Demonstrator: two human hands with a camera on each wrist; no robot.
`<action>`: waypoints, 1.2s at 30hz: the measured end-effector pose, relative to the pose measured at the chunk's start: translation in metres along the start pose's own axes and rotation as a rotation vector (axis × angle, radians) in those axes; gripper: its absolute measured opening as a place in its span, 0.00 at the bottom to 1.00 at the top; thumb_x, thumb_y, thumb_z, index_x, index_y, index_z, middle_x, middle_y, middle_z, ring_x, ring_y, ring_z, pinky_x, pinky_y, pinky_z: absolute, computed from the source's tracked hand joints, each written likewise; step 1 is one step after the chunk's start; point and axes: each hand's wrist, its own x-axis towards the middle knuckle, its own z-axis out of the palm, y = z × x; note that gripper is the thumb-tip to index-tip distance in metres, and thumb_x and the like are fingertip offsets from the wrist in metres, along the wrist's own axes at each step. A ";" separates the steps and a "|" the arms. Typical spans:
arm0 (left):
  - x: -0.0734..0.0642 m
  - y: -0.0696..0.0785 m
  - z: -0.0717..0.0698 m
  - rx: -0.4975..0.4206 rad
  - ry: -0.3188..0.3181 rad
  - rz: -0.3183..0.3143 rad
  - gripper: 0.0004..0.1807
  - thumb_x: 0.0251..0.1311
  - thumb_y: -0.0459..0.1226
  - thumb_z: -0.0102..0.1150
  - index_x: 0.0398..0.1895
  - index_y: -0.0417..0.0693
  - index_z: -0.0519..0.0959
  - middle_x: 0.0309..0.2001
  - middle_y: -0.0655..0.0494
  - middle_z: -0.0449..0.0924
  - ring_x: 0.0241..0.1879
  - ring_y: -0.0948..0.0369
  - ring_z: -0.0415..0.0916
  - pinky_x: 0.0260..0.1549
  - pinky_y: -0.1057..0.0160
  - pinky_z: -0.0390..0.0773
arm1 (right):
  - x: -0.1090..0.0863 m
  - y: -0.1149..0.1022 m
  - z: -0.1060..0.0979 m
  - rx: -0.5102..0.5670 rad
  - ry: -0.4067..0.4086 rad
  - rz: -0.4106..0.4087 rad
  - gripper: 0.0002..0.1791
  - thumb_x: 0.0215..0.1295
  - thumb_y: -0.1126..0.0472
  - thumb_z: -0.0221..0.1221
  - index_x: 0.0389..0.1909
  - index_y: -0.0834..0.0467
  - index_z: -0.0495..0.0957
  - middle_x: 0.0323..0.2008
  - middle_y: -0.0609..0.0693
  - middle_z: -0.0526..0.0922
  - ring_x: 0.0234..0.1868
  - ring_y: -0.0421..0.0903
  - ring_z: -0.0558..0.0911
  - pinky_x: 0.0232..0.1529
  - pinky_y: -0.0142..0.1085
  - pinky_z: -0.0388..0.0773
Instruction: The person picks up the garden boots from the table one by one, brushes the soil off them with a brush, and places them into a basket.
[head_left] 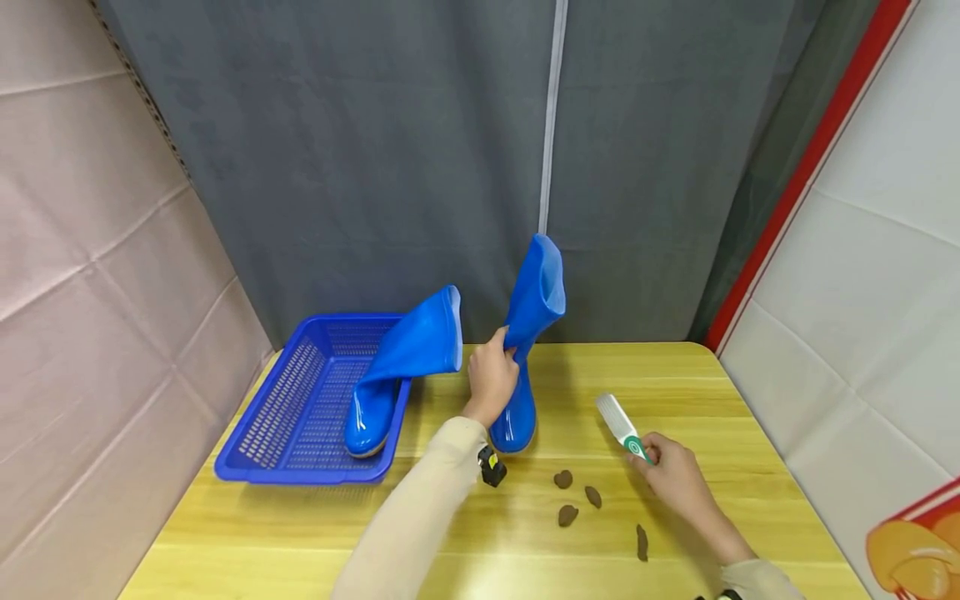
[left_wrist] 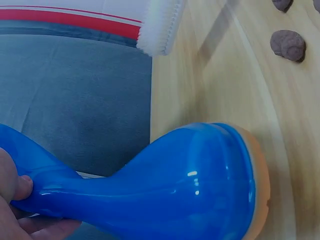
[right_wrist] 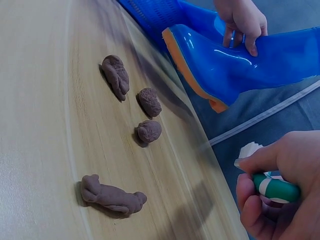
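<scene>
My left hand [head_left: 492, 375] grips a blue rain boot [head_left: 536, 292] by its shaft just above the ankle. The boot leans with its opening up and its toe towards me; whether its tan sole [left_wrist: 257, 185] touches the table I cannot tell. In my right hand [head_left: 678, 475] is a brush [head_left: 617, 419] with white bristles and a green-and-white handle, held by the handle to the right of the boot, apart from it. Several brown clay-like lumps [right_wrist: 114, 196] lie on the table between the hands. A second blue boot [head_left: 412, 337] lies tilted in the basket.
A blue plastic basket [head_left: 258, 477] stands at the left of the wooden table [head_left: 675, 375], and the second boot's shaft sticks out over its right rim. A grey curtain [head_left: 337, 167] hangs behind the table's far edge. Pale walls [head_left: 862, 333] flank both sides.
</scene>
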 end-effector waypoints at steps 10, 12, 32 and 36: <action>0.018 0.019 -0.026 -0.055 0.027 0.026 0.16 0.67 0.36 0.50 0.56 0.47 0.75 0.46 0.46 0.85 0.41 0.50 0.85 0.41 0.50 0.83 | 0.002 0.000 -0.001 0.004 -0.027 0.003 0.11 0.62 0.60 0.60 0.42 0.62 0.76 0.18 0.49 0.72 0.13 0.38 0.70 0.12 0.27 0.67; 0.021 0.022 -0.032 -0.060 0.033 0.039 0.16 0.67 0.36 0.50 0.57 0.46 0.74 0.47 0.46 0.85 0.42 0.49 0.85 0.42 0.50 0.83 | 0.002 0.000 -0.001 0.005 -0.025 0.001 0.12 0.62 0.60 0.60 0.42 0.62 0.76 0.18 0.49 0.72 0.13 0.38 0.70 0.12 0.28 0.67; 0.054 0.036 -0.092 -0.097 0.046 -0.018 0.18 0.67 0.40 0.50 0.58 0.49 0.72 0.51 0.46 0.83 0.50 0.47 0.81 0.50 0.46 0.79 | 0.005 -0.006 0.001 -0.004 -0.024 -0.017 0.12 0.62 0.60 0.60 0.42 0.63 0.77 0.18 0.49 0.72 0.13 0.37 0.70 0.12 0.27 0.67; 0.058 0.032 -0.102 -0.114 0.052 -0.002 0.18 0.67 0.40 0.49 0.58 0.49 0.72 0.52 0.47 0.82 0.50 0.48 0.81 0.50 0.46 0.79 | 0.006 -0.007 0.001 -0.006 -0.018 -0.016 0.12 0.61 0.60 0.61 0.43 0.63 0.77 0.18 0.49 0.73 0.13 0.37 0.71 0.12 0.27 0.67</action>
